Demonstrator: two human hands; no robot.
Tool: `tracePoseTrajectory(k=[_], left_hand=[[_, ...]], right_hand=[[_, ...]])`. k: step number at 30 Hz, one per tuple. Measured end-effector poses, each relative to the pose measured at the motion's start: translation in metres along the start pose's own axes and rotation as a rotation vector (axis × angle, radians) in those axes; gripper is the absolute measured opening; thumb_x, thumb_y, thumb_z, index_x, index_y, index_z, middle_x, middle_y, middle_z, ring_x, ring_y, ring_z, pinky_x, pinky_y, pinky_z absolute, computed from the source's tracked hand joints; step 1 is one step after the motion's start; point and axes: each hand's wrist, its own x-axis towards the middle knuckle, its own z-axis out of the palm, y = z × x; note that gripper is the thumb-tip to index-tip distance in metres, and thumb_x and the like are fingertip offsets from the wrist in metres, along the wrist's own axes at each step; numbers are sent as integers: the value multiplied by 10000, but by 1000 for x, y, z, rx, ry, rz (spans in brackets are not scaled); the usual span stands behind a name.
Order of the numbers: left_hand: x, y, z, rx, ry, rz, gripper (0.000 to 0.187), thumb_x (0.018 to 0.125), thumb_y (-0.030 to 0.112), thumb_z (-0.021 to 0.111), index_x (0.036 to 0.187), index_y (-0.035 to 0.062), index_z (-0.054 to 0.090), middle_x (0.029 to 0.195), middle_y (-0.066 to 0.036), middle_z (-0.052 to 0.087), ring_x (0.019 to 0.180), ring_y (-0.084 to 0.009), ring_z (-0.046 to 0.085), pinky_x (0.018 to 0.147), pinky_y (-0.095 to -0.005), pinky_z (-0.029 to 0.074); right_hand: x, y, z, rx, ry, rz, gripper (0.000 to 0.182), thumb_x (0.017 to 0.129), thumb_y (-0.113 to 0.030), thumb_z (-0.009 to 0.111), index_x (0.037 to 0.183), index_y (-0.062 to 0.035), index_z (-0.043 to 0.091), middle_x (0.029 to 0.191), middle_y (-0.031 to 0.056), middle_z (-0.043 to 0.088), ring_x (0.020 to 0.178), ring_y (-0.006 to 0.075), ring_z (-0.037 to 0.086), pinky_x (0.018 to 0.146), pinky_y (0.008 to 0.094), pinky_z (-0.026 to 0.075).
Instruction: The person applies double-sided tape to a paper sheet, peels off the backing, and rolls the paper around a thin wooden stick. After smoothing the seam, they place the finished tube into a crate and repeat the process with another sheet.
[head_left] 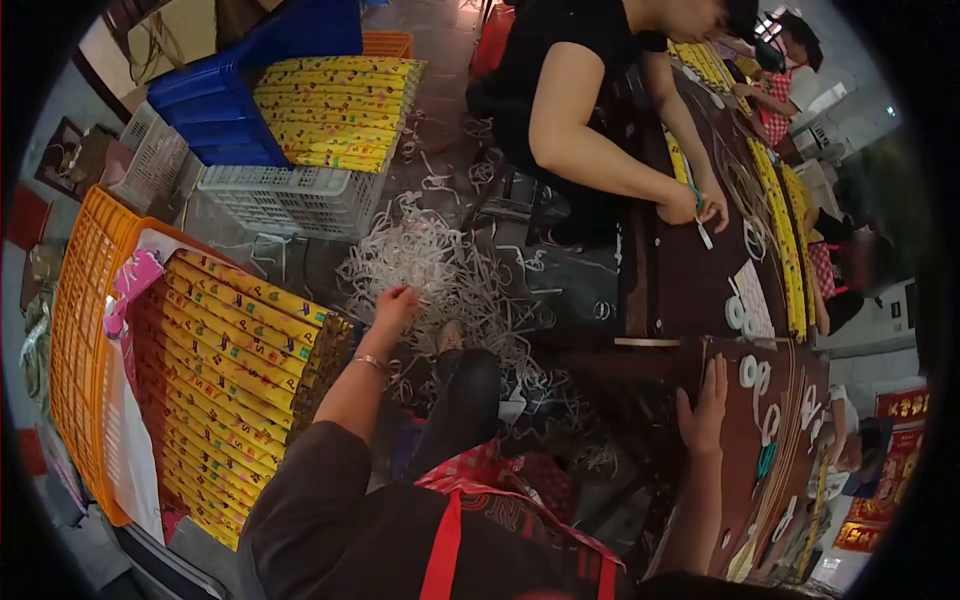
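My left hand point(397, 308) hangs over a heap of white paper strips point(425, 255) on the floor. Its fingers are curled together, and anything in them is too small to make out. To its left stand many yellow patterned tubes point(215, 385), stacked in an orange crate. With fingers stretched out, my right hand point(705, 408) rests against the edge of the dark red table point(735, 430). It holds nothing. White tape rolls point(748, 372) lie on the table just right of it.
Across the table a co-worker point(600, 110) in black leans over, both hands at a small white piece. More yellow tubes point(335, 110) lie on a grey crate point(290, 200) beside a blue bin point(215, 110). The orange crate point(90, 350) borders my left side. Other people work farther right.
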Motion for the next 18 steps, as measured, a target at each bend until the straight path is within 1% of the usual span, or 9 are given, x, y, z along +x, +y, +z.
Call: tracePoseTrajectory(k=[5,8,9,10,11,12,13,15,18], left_hand=[[57,66,6,-360,218,-96,330,940,207,607,1217,34,558,1021,-63,669,825,-164,653,606,-277,492],[129,62,-4,-334,311,-51,376,926,224,622,1246,39,553,1055,-73,674,888,-205,664,649,-321,514],[157,53,-11,-281,361,-25,404,917,239,635,1262,44,556,1043,-70,686,897,-234,673,671,-355,526],[214,16,-16,-179,466,154,310,884,218,653,1161,80,632,1004,-88,704,880,-279,682,694,-417,530],[223,31,-17,-191,476,149,310,884,218,653,1161,80,632,1004,-88,704,880,-279,682,694,-417,530],[222,59,-15,243,508,271,264,885,195,630,1121,80,646,1020,-106,686,886,-317,668,728,-445,529],[225,85,-12,679,522,386,223,886,173,608,1082,81,660,1037,-124,668,893,-355,655,762,-473,528],[256,117,-11,789,567,339,159,868,153,600,994,112,688,1027,-135,652,941,-383,625,801,-507,512],[300,144,-28,1072,620,426,164,880,150,584,1017,131,671,1049,-102,635,1023,-339,597,823,-484,509]], right_hand=[[8,-4,-12,9,-80,47,737,933,-66,588,1539,-114,172,1578,178,159,1445,393,191,1119,528,322],[8,-9,-17,9,-116,65,710,948,-56,556,1538,-103,164,1578,186,151,1444,394,195,1117,581,299],[4,-16,-23,-3,-167,168,732,927,-57,570,1535,-85,163,1573,207,152,1439,413,196,1118,598,282],[32,-40,-28,-6,-171,149,732,927,-57,570,1535,-85,163,1573,207,152,1439,413,196,1118,598,282],[123,-125,-37,-9,-179,133,735,925,-57,572,1535,-83,163,1572,209,152,1438,415,197,1118,598,281],[162,-157,-36,-16,-186,122,738,922,-57,574,1535,-82,164,1571,210,153,1438,417,197,1118,599,281],[113,-81,-10,-25,-189,112,741,919,-56,576,1534,-81,164,1570,212,154,1437,418,198,1118,599,280],[95,-26,10,-42,-203,94,747,913,-56,580,1534,-78,164,1569,215,155,1436,421,198,1117,600,279],[106,6,32,-62,-216,65,757,905,-55,586,1533,-73,164,1567,220,157,1434,426,200,1117,601,277]])
